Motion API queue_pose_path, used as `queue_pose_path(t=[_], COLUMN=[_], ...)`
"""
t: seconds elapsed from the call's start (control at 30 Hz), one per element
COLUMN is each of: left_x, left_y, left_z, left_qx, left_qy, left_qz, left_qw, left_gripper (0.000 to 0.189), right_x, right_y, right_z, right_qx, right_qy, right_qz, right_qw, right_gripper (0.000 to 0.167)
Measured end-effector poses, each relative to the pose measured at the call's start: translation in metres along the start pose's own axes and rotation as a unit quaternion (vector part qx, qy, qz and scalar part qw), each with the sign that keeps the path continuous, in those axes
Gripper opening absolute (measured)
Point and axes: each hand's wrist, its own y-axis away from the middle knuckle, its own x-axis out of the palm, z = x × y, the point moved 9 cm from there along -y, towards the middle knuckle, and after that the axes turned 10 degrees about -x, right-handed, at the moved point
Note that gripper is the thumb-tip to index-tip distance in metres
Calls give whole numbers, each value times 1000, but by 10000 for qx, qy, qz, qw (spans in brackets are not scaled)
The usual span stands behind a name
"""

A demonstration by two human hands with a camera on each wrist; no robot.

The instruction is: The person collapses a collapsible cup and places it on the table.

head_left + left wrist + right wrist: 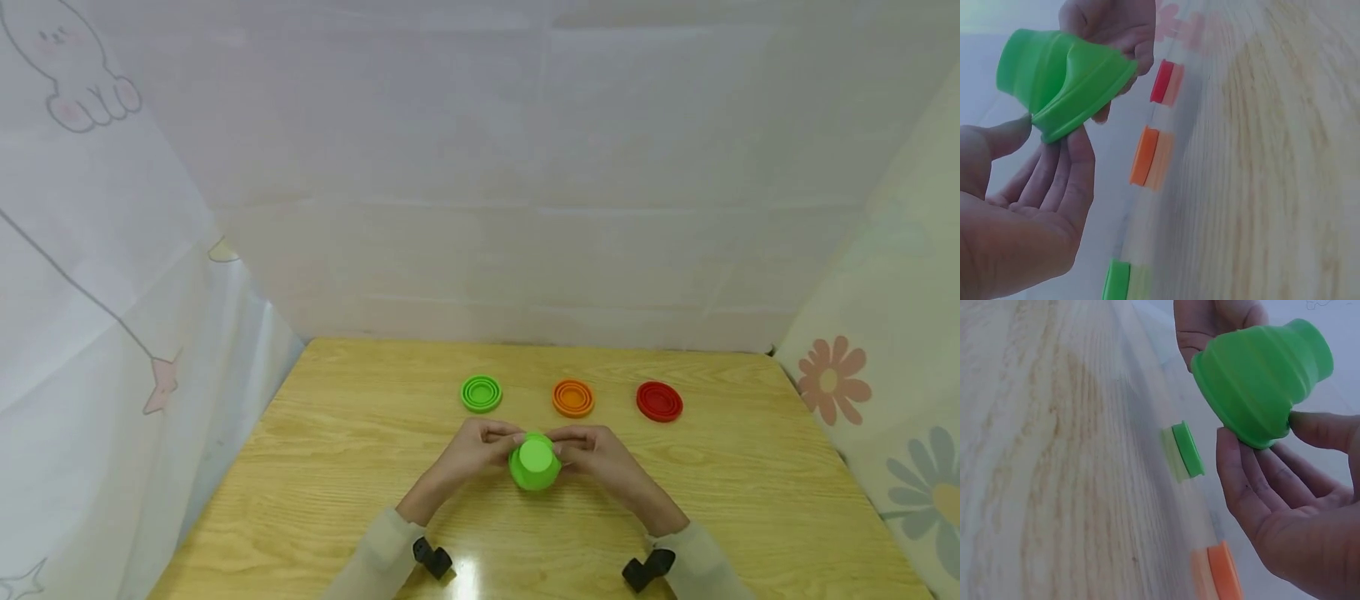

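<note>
A green collapsible silicone cup is held above the table between both hands, stretched out into stepped rings with its narrow base facing up toward the head camera. My left hand pinches its wide rim from the left, thumb above and fingers below. On the opposite side, my right hand pinches the rim the same way. In the left wrist view, the wall of the cup is folded inward on one side. The right wrist view shows a smaller dent beside the right thumb.
Beyond the hands, three flattened collapsible cups lie in a row on the wooden table: green, orange and red. A pale cloth hangs behind the table, with printed cloth at both sides.
</note>
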Motion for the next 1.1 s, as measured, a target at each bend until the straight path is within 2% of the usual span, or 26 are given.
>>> queue_pose_path(t=[0.23,0.33,0.4,0.53,0.7,0.8,0.93,1.1], left_x=[-4,-1,3,11,18,20,18,11], left_y=[-2,-1,-1,0,-1,-2,-5,-9], left_z=[5,8,10,11,6,4,3,10], left_qx=[-104,-165,-217,-368,-407,-351,-223,-287], left_qy=[609,980,1119,1009,278,18,101,645], left_qz=[-483,-522,-441,-161,82,140,130,40], left_qw=[9969,9937,9925,9941,9988,9993,9996,9975], left_gripper=[40,42,42,42,39,36,34,39], right_x=[-2,-2,-4,-8,-7,-5,-7,-8], right_y=[2,2,2,2,0,-2,-4,-3], right_z=[-7,-11,-12,-12,-9,-7,-8,-11], right_qx=[258,360,370,369,285,250,290,371], right_qy=[-886,-1218,-1346,-1220,-746,-602,-560,-820], right_qz=[-370,-400,-436,-541,-371,-301,-430,-513], right_qw=[9950,9911,9893,9904,9961,9974,9971,9946], right_gripper=[51,51,50,47,48,50,49,47])
